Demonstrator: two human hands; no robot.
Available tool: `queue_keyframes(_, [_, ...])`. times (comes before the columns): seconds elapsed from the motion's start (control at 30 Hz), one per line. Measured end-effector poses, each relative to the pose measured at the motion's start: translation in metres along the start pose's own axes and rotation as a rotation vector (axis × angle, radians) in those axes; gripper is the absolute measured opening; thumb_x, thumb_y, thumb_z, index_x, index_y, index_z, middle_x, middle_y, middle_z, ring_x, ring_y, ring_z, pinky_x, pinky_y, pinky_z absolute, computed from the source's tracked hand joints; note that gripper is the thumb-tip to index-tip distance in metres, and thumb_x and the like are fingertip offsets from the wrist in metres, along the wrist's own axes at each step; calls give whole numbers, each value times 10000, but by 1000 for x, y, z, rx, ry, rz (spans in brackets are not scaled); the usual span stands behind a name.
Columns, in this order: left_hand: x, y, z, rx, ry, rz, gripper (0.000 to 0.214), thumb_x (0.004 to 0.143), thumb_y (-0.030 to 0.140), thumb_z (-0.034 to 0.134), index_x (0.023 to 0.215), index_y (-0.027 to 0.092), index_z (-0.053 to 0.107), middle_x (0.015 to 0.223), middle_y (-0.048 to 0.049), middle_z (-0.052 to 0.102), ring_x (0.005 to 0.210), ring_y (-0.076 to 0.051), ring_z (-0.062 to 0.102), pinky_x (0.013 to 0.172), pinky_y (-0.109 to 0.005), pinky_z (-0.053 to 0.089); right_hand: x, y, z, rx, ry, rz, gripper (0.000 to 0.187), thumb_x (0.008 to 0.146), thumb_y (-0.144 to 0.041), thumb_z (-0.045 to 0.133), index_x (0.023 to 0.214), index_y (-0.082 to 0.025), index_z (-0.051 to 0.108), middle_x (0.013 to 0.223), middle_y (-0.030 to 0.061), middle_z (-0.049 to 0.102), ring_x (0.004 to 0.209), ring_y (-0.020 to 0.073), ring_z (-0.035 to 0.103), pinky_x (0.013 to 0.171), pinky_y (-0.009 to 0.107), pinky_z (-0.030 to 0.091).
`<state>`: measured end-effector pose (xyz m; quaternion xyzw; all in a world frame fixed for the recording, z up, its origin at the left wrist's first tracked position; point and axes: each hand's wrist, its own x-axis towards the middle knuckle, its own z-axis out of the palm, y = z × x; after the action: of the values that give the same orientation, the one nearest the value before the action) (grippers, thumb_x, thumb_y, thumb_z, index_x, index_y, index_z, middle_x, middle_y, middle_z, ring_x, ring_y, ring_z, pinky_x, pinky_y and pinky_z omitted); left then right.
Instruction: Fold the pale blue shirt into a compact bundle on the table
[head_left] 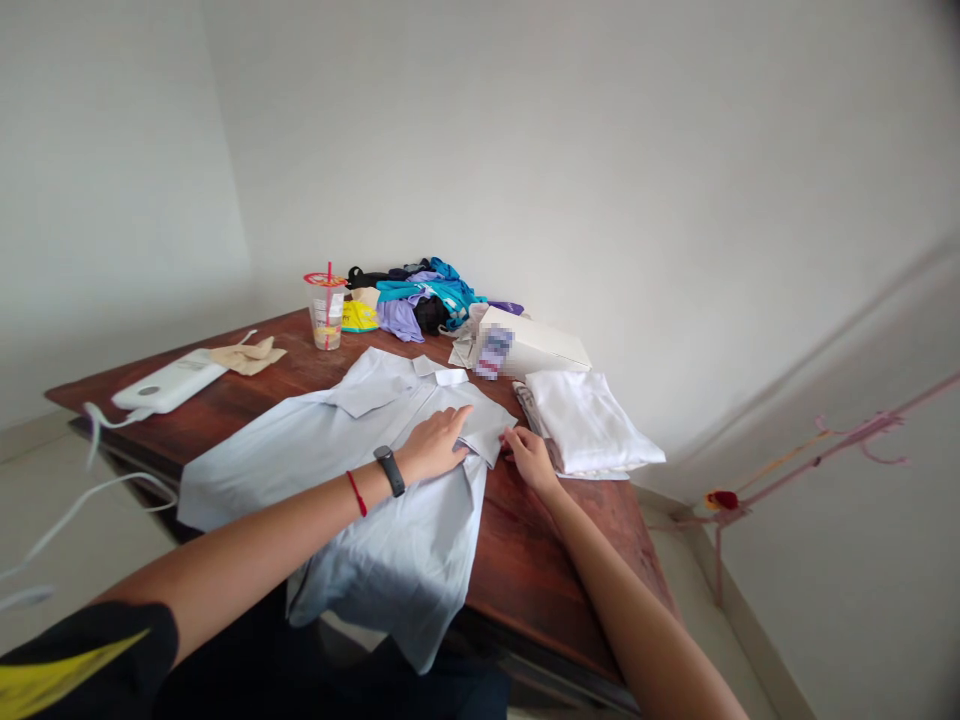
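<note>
On the desk (540,570), the shirt (270,450) lies spread out in front of me, its collar (431,372) pointing away and its near part hanging over the edge. I have the left grip (435,443) laid on the shirt's upper right part, open, its fingers stretched and its thumb apart from them, beside the sleeve (487,442). A dark watch (390,470) and a red bracelet (356,493) circle that arm. My right grip (531,458) sits at the shirt's right edge, curled, its fingertips at the sleeve's rim; from here I cannot tell whether they pinch the cloth.

Right of the shirt, just beyond my right grip, I see a folded white stack (589,420). Past the collar, to the right, lies a white box (551,345) with a blurred patch on one side. Farther beyond the shirt, by the wall, is a pile (442,298) of blue, lilac and black clothes, with a yellow pack (360,316) at its left. The cup (328,325) stands upright beyond the shirt's left side, a red straw in it. Left of the shirt lies a white device (172,382) with a cable (94,500) trailing off the desk, and a beige cloth (251,355) at its far end.
</note>
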<state>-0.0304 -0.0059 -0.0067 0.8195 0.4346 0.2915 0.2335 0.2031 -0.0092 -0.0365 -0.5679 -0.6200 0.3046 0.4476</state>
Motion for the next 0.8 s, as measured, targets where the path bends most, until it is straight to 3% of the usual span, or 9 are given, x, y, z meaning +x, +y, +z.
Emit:
queue_keyframes(0.1, [14,11,6,70,-51,131,476,804,135,686,1271,204,619,1321,-122,625,1240,-318,565,1049,-394,417,-2,-4,0,31,39,-69,547,877,-710,511,842,-184,658,882,88,693,837,242,652,727,348,563])
queue_keyframes(0.2, [28,15,9,-25,-45,35,184,915,186,576,1062,143,678,1107,-90,700,1124,-257,623,934,-309,427,-5,-8,-2,0,109,-169,510,944,-647,457,923,-184,671,955,99,703,918,251,647,865,388,543])
queue_keyframes(0.33, [51,5,8,-76,23,-144,387,1026,362,399,850,87,606,886,-90,671,935,-209,656,752,-258,405,-8,-11,-3,-71,215,-299,424,1005,-540,408,1070,-194,646,1227,143,640,1176,269,588,993,425,504])
queue_keyframes(0.43, [66,-13,6,-131,35,-274,342,1003,367,445,804,115,566,777,-65,640,772,-189,651,660,-243,395,-9,-10,-2,-149,208,-370,365,1000,-491,458,1125,-196,633,1371,170,542,1284,280,531,998,436,513])
queue_keyframes(0.53, [69,-27,7,-207,18,-349,175,914,310,602,966,145,574,763,-33,640,643,-170,620,582,-236,403,-10,-7,1,-235,85,-432,343,995,-455,500,1164,-194,644,1425,172,502,1357,280,486,1081,445,463])
queue_keyframes(0.7, [49,-28,3,-272,-47,-376,630,889,312,641,1418,115,359,725,19,628,535,-152,609,540,-226,409,-15,-8,5,-359,-304,-446,444,1010,-480,496,1315,-193,643,1497,151,503,1414,271,461,1194,438,346])
queue_keyframes(0.8, [23,-22,-3,-209,-99,-287,780,893,289,639,1525,89,227,737,21,636,597,-155,649,635,-232,439,-18,-12,5,-467,-484,-411,559,1006,-546,486,1453,-216,558,1592,132,416,1514,309,303,1232,502,253])
